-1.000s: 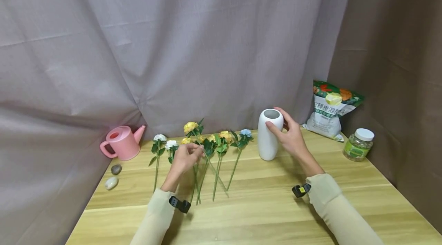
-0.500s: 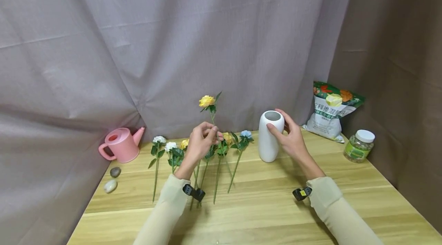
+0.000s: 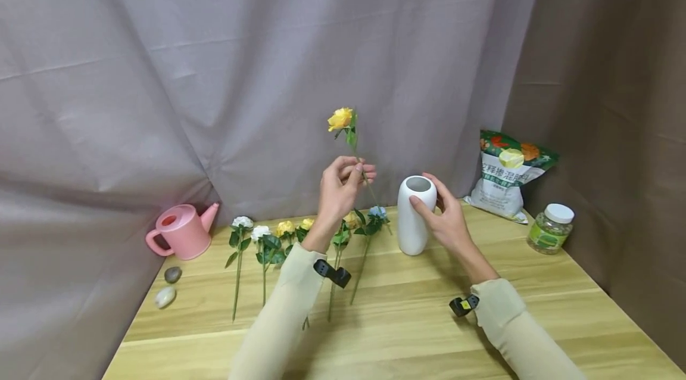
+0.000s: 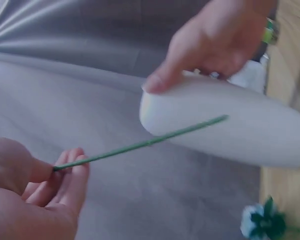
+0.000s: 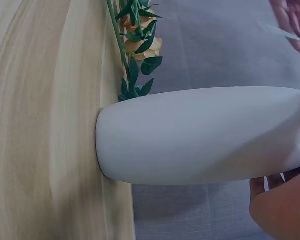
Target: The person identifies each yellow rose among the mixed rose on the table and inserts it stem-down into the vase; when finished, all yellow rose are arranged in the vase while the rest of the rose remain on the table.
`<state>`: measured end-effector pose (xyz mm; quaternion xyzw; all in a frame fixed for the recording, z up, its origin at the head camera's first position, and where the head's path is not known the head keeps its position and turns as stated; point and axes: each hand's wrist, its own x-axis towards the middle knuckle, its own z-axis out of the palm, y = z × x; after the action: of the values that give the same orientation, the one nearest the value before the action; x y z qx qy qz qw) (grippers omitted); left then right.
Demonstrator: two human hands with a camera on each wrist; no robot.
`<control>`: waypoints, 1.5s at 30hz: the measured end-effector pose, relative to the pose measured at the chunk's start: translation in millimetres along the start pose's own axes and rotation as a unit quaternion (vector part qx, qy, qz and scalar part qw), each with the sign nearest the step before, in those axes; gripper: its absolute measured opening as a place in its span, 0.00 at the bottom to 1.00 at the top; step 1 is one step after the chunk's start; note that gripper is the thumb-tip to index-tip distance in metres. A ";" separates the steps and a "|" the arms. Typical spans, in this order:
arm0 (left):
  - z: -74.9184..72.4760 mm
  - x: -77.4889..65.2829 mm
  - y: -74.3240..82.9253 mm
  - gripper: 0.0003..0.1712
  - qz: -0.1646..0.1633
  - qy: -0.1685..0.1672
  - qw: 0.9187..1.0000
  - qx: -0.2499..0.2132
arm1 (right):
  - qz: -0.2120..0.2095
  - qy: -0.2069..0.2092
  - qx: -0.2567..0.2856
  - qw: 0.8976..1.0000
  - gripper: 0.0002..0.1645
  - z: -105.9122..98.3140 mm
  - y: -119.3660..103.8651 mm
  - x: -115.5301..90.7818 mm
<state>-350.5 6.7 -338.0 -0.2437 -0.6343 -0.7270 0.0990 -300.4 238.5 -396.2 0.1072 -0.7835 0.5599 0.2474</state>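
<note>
My left hand [image 3: 341,188] pinches the green stem [image 4: 135,146] of a yellow rose [image 3: 340,119] between thumb and fingers. The bloom is up in front of the curtain, and the stem slants down toward the right, its lower end left of the vase in the head view. A tall white vase [image 3: 411,222] stands upright on the table. My right hand [image 3: 449,219] grips it near the top, thumb at the near side of the rim and fingers behind. In the right wrist view the vase [image 5: 200,137] touches the wooden tabletop with its base.
Several flowers lie in a row left of the vase: white roses [image 3: 261,232], yellow ones [image 3: 284,228] and a blue one [image 3: 377,212]. A pink watering can [image 3: 184,232] and two stones [image 3: 165,296] are farther left. A fertilizer bag [image 3: 501,180] and a lidded jar [image 3: 551,229] stand right.
My left hand has lifted the yellow rose from the row, raising it and carrying it right toward the vase. The right hand has kept its hold on the vase.
</note>
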 end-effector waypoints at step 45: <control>80.3 -0.9 -34.2 0.11 0.065 0.031 0.963 0.261 | -0.012 0.009 -0.002 1.000 0.37 2.6 2.6 -0.2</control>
<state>-346.8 90.4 -362.2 -0.2276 -0.7816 -0.5352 0.2255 -302.0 237.0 -399.1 0.1107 -0.7809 0.5565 0.2613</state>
